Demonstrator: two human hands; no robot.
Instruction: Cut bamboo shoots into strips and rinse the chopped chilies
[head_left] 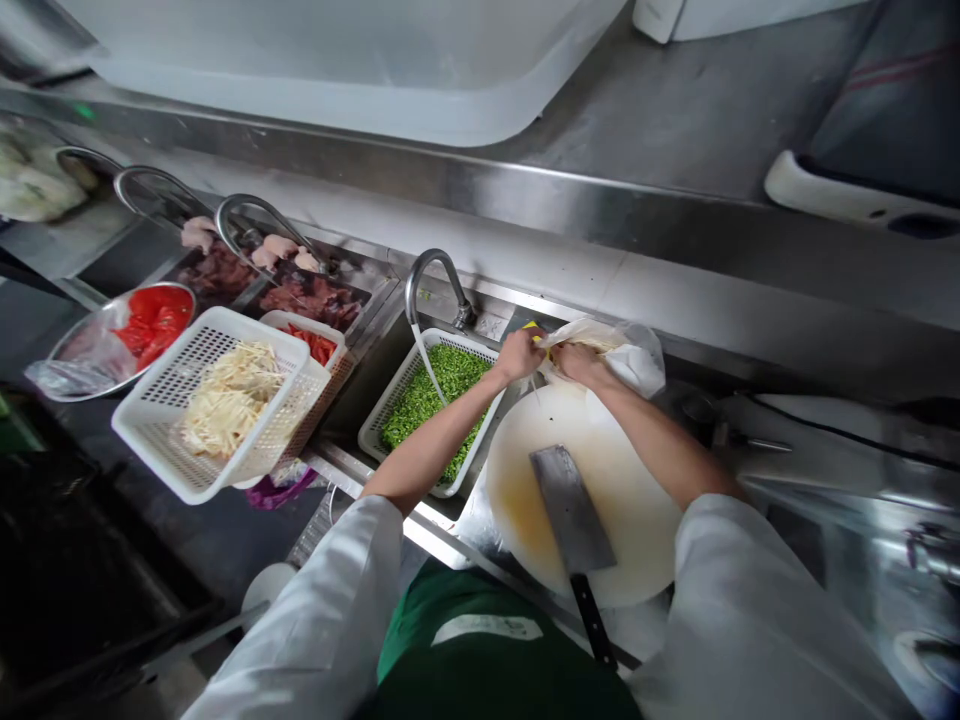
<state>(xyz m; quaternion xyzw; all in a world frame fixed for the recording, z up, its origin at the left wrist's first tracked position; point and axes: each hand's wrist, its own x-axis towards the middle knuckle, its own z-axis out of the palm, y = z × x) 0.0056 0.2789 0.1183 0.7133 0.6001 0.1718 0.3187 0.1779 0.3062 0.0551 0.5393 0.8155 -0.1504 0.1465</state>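
Note:
At the far side of the round cutting board (517, 440), my left hand (519, 356) pinches the edge of a translucent plastic bag (637, 362). Close beside it, my right hand (576, 362) is closed on the same bag, its fingertips partly hidden. Something yellow (531, 328) shows by my left fingers; I cannot make out what it is. A cleaver (574, 510) lies flat on the board, its black handle pointing toward me. Left of the board, a white basket (367, 435) of chopped greens (435, 395) sits in the sink under a curved tap (433, 262).
A white basket (142, 425) of pale strips (232, 395) stands on the left, near a bowl of red peppers (161, 320). Sinks behind hold raw meat (319, 300). A steel shelf (480, 185) with a large white tub (450, 110) overhangs the back.

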